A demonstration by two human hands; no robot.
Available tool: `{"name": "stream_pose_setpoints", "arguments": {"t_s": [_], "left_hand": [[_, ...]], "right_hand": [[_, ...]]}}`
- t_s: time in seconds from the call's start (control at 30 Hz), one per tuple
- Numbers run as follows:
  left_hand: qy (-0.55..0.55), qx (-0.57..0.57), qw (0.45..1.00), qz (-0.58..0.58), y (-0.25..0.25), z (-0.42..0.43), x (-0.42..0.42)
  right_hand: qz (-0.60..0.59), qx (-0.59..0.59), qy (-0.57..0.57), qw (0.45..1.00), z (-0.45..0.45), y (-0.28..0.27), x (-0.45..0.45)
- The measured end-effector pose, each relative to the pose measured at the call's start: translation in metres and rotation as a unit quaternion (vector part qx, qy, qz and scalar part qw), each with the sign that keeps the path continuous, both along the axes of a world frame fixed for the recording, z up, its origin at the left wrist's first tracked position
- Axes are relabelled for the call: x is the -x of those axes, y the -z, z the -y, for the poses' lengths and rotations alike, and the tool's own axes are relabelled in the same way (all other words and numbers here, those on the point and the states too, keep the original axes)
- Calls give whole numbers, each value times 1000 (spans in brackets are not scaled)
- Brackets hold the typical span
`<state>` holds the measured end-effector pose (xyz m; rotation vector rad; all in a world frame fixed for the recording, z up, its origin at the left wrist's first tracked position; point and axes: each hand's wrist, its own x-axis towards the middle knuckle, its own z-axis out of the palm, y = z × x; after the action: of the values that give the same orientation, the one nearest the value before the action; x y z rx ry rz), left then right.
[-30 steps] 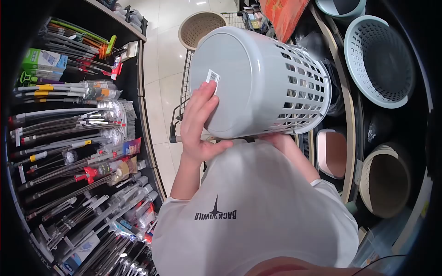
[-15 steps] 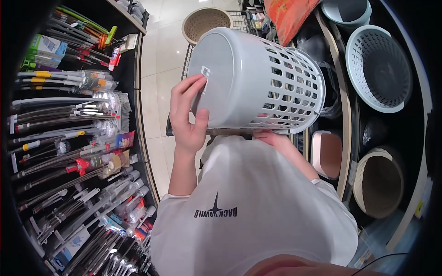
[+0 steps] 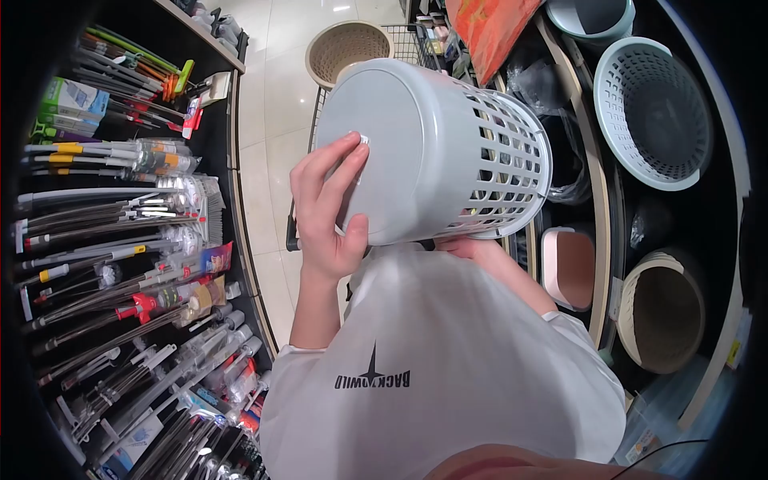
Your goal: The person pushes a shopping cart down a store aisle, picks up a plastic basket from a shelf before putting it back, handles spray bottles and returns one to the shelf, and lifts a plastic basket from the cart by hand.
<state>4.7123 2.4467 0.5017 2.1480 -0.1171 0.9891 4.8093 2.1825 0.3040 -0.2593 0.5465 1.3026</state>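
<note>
A pale grey plastic laundry basket (image 3: 448, 152) lies on its side in front of my chest, its solid round base facing left and its slotted wall and rim to the right. My left hand (image 3: 326, 210) rests its outstretched fingertips on the base, over a small white barcode label (image 3: 364, 141) that they mostly cover. The thumb is spread apart, lower on the base. My right hand (image 3: 472, 246) grips the basket from below near the rim; its fingers are partly hidden beneath the wall.
Behind the basket stands a wire shopping cart (image 3: 410, 46) with a beige basket (image 3: 350, 50) at it. On the right shelves sit a light blue basket (image 3: 652, 112), a beige bin (image 3: 660, 312) and a pink bin (image 3: 568, 268). Packed mops and brushes (image 3: 136, 216) fill the left shelves.
The basket has shifted slightly left and down in view, its base turning more toward me. My left fingertips now cover most of the label, which showed more plainly before.
</note>
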Motion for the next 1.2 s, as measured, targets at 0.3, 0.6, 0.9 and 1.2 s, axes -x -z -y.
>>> {"name": "stream_pose_setpoints", "arguments": {"t_s": [0.3, 0.6, 0.9, 1.2], "left_hand": [[36, 36, 999, -1, -2, -10, 1], [10, 35, 999, 15, 0, -11, 11], [-12, 140, 988, -58, -6, -27, 2], [93, 274, 953, -90, -29, -51, -19]], "right_hand": [[6, -137, -79, 987, -8, -13, 1], [133, -133, -84, 979, -20, -18, 0], [47, -148, -171, 973, -32, -29, -18], [63, 159, -37, 985, -45, -61, -8]]}}
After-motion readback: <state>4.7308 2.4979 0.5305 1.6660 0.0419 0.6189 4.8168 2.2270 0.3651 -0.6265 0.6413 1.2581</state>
